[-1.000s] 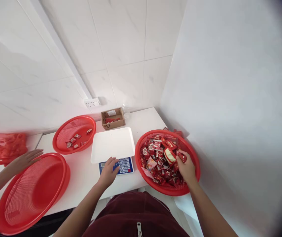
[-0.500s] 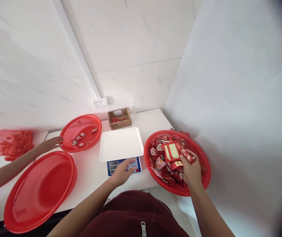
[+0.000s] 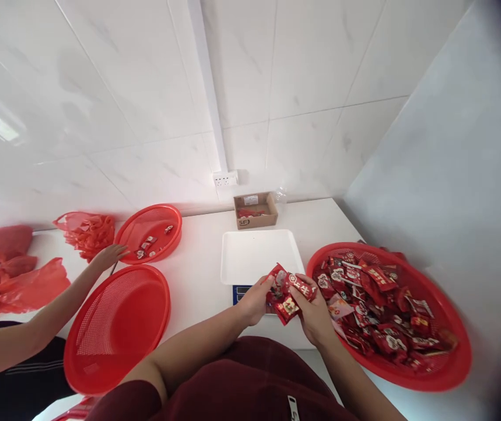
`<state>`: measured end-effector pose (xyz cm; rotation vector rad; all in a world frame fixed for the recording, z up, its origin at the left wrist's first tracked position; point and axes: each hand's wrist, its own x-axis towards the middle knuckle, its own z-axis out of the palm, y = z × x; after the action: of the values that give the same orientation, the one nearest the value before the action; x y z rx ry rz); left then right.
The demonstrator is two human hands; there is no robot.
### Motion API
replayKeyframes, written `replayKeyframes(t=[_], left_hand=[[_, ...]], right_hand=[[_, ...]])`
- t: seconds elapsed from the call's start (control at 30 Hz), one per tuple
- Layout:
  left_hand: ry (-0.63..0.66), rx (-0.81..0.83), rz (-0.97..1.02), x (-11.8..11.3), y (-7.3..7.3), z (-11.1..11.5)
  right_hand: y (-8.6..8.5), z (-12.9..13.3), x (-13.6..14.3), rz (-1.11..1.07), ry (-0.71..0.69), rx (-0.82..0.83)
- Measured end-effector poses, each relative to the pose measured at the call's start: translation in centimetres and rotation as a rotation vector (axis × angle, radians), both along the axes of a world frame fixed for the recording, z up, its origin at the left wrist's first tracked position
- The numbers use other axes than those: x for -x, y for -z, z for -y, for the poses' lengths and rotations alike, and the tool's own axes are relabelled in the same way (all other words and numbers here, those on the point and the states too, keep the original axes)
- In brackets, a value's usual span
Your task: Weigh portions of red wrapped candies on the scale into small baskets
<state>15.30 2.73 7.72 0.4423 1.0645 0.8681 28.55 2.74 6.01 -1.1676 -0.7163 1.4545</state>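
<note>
Both forearms slant inward, the left hand and right hand gripping red packets between them, over the scale's near side. A moment ago the right was over the basket at right, the left at the keys. The packets look glossy, with pale lettering.

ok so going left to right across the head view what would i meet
Red plastic bags → bunched red bags → far red basket → camera wearer's left hand → red packets in the grip of both hands → camera wearer's right hand → heaped red basket
</note>
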Motion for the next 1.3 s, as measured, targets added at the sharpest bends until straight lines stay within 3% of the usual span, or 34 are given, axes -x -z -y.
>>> replayKeyframes(t=[0.13,0.23,0.33,0.47,0.57,0.73,0.93,1.17,1.3], left_hand=[[-0.088,0.053,0.041,3.0,0.0,-1.6],[-0.105,0.037,0.074,5.0,-0.3,-2.9],[-0.083,0.094,-0.058,6.8,-0.1,-3.2],[-0.102,0.121,-0.245,9.1,1.0,-1.2],[-0.097,0.109,-0.232,11.0,1.6,1.2],[-0.158,0.131,-0.254,13.5,2.2,4.5],[-0.200,0.147,-0.259,14.0,3.0,5.8],[-0.146,0.123,-0.285,13.6,3.3,5.5],[-0.108,0.116,-0.309,13.3,3.3,5.4]], right_hand=[[0.9,-1.4,0.4,-0.201,0.076,0.163],[1.3,-2.9,0.8,-0.266,0.050,0.240],[1.3,-4.8,1.7,-0.320,-0.011,0.249],[1.5,-6.9,2.7,-0.288,-0.020,0.297],[1.8,-8.1,2.9,-0.286,-0.035,0.396],[2.1,-9.7,2.9,-0.242,-0.076,0.395],[2.5,-10.6,2.3,-0.051,-0.052,0.473],[1.3,-11.2,2.5,0.026,-0.012,0.445],[0.9,-10.2,2.1,0.037,-0.103,0.407]])
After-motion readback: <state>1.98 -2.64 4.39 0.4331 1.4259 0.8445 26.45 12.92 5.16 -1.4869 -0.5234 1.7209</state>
